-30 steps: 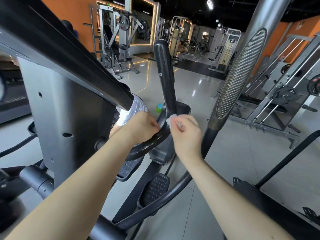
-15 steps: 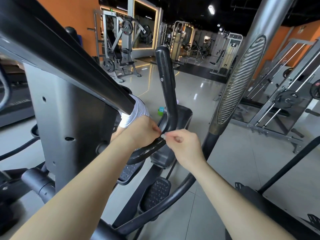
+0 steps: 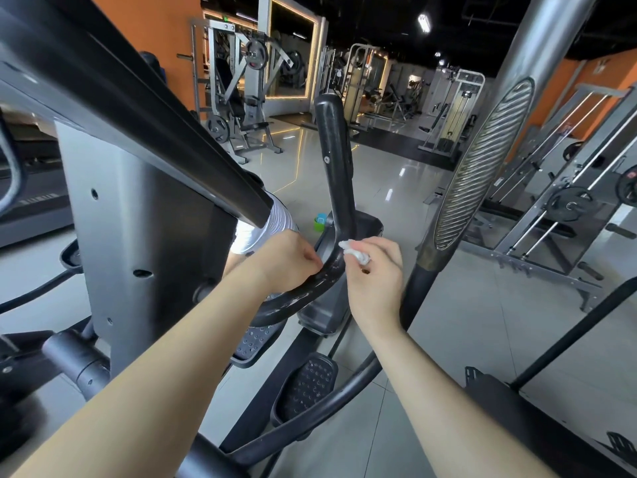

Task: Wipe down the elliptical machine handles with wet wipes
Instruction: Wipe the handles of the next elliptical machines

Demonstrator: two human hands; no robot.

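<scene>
Since 0.5 s earlier, the right hand (image 3: 374, 284) had risen slightly, baring the crumpled wet wipe (image 3: 355, 252) it pinched against the bend of the handle (image 3: 336, 160); the left hand (image 3: 284, 262) curled around the lower curve, likely steadying it.

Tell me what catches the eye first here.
At the centre, the right hand pinches a crumpled white wipe against the bend of a black handle, which the left hand holds just beside it. To the right rises a silver post with a ribbed oval panel.
</scene>
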